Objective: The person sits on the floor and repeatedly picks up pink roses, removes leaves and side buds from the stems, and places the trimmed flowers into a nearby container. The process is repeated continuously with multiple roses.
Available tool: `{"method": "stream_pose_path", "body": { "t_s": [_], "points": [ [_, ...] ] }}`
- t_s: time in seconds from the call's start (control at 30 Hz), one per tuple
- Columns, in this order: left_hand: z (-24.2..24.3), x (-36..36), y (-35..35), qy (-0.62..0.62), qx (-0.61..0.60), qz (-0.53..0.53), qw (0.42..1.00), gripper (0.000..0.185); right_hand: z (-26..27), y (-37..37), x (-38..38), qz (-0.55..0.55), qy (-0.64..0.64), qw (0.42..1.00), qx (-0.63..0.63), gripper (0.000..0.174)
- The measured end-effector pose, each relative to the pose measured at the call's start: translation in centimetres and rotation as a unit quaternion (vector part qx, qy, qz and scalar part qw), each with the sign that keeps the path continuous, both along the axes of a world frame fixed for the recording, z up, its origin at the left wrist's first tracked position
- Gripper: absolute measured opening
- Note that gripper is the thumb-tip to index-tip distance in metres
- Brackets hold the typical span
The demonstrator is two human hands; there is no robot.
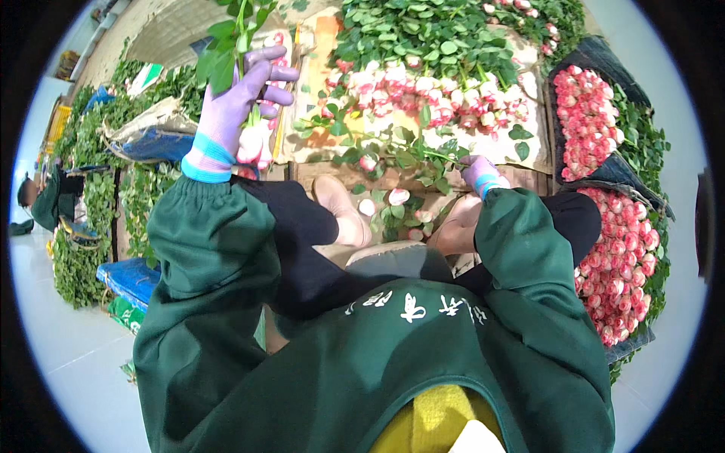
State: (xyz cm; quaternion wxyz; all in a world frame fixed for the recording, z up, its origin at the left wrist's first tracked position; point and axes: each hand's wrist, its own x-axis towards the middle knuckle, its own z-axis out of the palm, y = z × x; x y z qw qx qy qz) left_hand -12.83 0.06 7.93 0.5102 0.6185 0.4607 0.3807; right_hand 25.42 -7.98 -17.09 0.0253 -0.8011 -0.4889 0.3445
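My left hand [246,90], in a lilac glove with a blue cuff band, is raised at the upper left. A leafy rose stem [242,39] passes through its grip, with a pink-and-white bloom [253,146] hanging below the palm. Its outer fingers are partly extended. Low by my right shoe, my right hand [481,172] wears a matching glove and pinches the end of a leafy green stem [439,154]. That stem reaches left over a low wooden edge; which bloom belongs to it cannot be told. Beyond both hands lies a heap of pink-and-white roses [419,90].
Bundled roses [589,122] in dark wrapping and another dense bundle [617,260] stand to my right. Fallen blooms [399,197] and leaves lie between my shoes [340,209]. On the left are greenery stacks [96,209], blue wrapping [127,280] and another person [48,198].
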Motion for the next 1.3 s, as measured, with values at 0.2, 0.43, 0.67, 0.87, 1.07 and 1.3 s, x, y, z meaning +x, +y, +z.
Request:
{"method": "stream_pose_path", "body": {
  "t_s": [0.2,0.43,0.67,0.87,1.07,1.3],
  "points": [
    [-1.6,0.2,0.6,0.0,0.083,0.044,0.996,0.041,-2.7,-0.5,-4.1,0.135,-0.042,0.988,0.063,0.036],
    [-1.1,0.9,0.7,-0.012,0.079,0.101,0.992,0.046,-5.9,-0.7,-8.5,0.173,-0.052,0.977,0.109,0.035],
    [-1.4,1.5,0.9,-0.019,0.058,0.08,0.995,0.048,-5.6,-1.3,-10.5,0.317,-0.169,0.918,0.17,0.016],
    [-1.4,1.4,1.5,-0.047,0.02,0.078,0.996,0.05,-5.0,-1.6,-11.1,0.273,-0.143,0.943,0.127,0.015],
    [-1.8,1.1,2.3,-0.004,0.042,0.077,0.996,0.046,-5.6,-0.6,-10.9,0.267,-0.129,0.953,0.066,0.026],
    [-2.0,1.0,2.9,0.039,0.057,0.102,0.992,0.05,-6.5,-0.4,-10.4,0.221,-0.137,0.965,0.026,0.017]
  ]
}}
